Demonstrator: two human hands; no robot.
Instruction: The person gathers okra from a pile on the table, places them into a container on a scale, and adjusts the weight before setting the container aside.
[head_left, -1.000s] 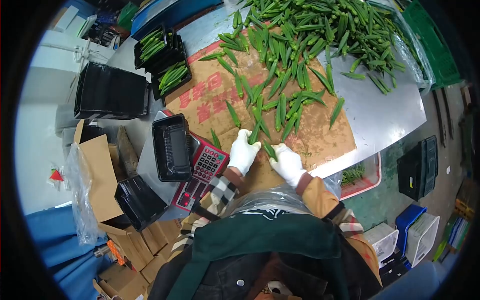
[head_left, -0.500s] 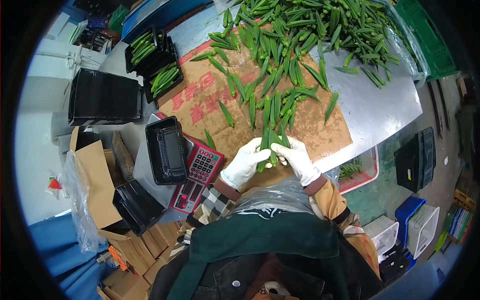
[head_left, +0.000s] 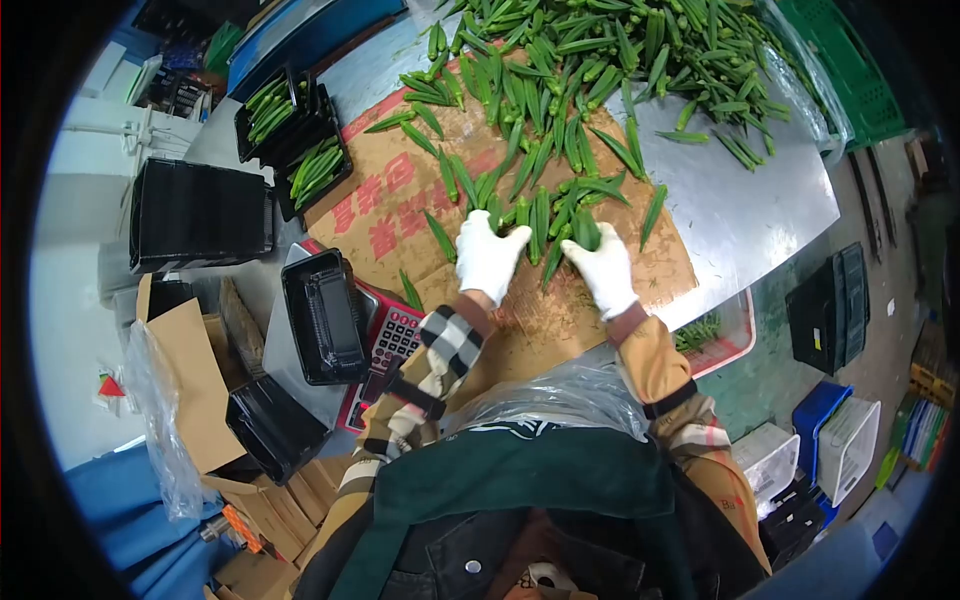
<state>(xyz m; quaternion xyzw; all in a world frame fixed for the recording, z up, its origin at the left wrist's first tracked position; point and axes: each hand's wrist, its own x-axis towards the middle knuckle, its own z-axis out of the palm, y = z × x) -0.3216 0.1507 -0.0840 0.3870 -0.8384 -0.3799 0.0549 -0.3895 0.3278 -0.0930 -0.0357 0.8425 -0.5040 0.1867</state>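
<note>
Both my hands wear white gloves and work over okra on a flattened cardboard sheet [head_left: 380,205]. My left hand [head_left: 489,258] is at the left of a small row of okra pods [head_left: 540,222], thumb spread from the fingers, its fingertips at an okra pod. On the row's right side, my right hand [head_left: 603,272] has an okra pod [head_left: 586,230] between thumb and fingers. Loose okra pods lie beyond my hands, up to a large okra heap [head_left: 640,50] at the far side.
At left, a black tray [head_left: 325,315] sits on a red scale [head_left: 395,340]. Filled okra trays [head_left: 318,175] and a stack of black trays [head_left: 200,215] stand behind. A green crate [head_left: 840,65] is far right; a cardboard box [head_left: 185,380] stands lower left.
My hands have moved forward and apart, away from my body. The okra pods they held together near the cardboard's front edge now lie farther forward, between the hands.
</note>
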